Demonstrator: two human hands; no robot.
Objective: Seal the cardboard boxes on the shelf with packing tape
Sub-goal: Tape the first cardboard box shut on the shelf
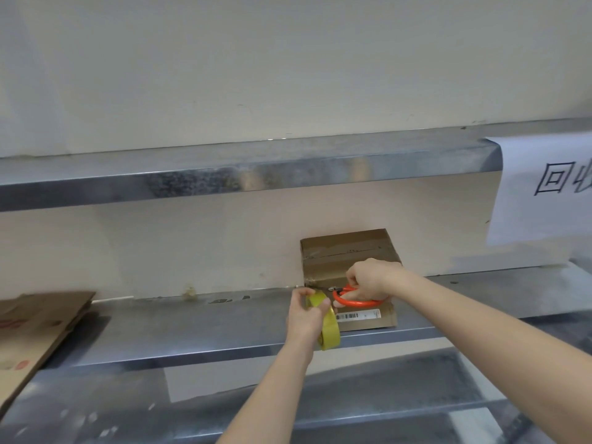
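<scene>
The left hand (304,315) is gripping the probably light, stiff tape roll (331,328) by its rim, while the right hand (373,278) is holding orange scissors (352,303) against the small cardboard box (339,251).

Yellow tape roll (330,330), orange-handled scissors (355,303), a plain brown box (339,251) with a white, black-barred label (358,315), a silvery grey shelf (192,330), and a white paper sign (541,213) with black outlined characters.
</scene>
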